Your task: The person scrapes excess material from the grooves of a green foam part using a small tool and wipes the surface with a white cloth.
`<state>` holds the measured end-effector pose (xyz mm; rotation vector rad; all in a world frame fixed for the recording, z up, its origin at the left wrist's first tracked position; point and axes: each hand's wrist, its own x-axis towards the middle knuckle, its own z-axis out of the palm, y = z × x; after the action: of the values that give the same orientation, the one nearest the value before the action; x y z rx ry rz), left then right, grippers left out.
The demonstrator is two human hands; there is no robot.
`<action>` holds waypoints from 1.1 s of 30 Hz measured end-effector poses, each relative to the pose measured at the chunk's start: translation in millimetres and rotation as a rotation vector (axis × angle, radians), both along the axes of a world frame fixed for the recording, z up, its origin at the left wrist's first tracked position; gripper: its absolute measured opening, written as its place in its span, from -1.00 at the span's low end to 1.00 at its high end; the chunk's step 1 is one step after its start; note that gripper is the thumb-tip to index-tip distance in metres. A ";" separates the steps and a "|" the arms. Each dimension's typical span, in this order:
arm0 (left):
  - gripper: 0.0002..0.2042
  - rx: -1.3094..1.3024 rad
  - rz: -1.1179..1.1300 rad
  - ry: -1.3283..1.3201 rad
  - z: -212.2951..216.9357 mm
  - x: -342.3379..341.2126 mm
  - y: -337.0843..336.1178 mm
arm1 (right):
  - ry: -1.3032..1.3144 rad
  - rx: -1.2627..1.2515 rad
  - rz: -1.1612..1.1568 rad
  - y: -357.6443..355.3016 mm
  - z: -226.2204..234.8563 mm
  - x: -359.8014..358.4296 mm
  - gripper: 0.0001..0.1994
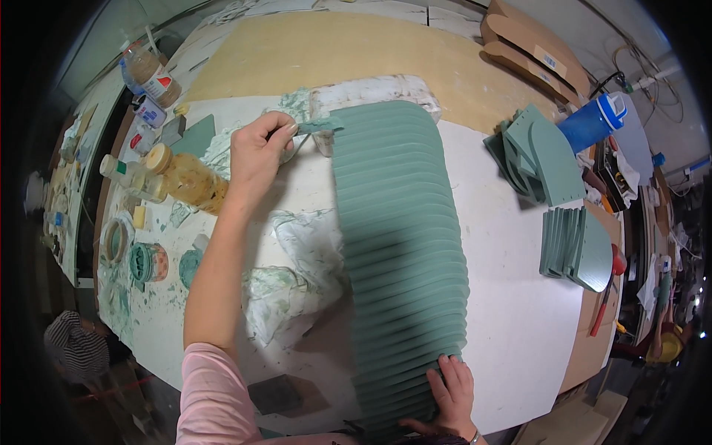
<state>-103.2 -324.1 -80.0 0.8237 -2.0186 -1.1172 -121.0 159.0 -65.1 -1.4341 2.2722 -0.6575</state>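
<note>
A long green panel [400, 222] with curved ribs running across it stretches from me to the far side of the table. At its far left edge my left hand [259, 148] pinches a thin green strip [320, 125], perhaps a putty-smeared scraper, whose tip meets the panel. My right hand [452, 389] lies on the near right edge of the panel, fingers extended and holding nothing. Beneath the far end is a white wrapped block [378, 90]. Crumpled white cloth [297, 274] with green stains lies left of the panel.
On the left stand a jar of yellowish contents [189, 178], a clear bottle [133, 178] and an open tub of green paste [144, 263]. A dark grey block [274, 394] lies near me. Stacked green curved pieces [575, 245] and a blue jug [593, 122] are on the right.
</note>
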 end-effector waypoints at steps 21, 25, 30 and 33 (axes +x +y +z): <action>-0.92 -0.185 0.376 -0.005 -14.8 170.4 62.2 | 0.102 -0.088 -0.003 10.4 -12.1 -0.1 0.07; -0.92 -0.165 0.664 -0.154 -51.6 288.2 75.3 | 0.069 -0.091 0.021 1.8 -11.0 5.3 0.04; -0.92 -0.017 0.811 -0.335 -80.3 327.2 88.2 | 0.071 -0.106 0.013 -2.4 -6.8 9.2 0.00; -0.73 -0.455 0.829 -0.675 -41.6 298.3 97.3 | 0.077 -0.124 0.011 -2.1 -6.1 8.4 0.00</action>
<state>195.1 -226.8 -121.6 1.7009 -1.9502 0.1126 -112.6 156.9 -71.2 -1.5536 2.3156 -0.7647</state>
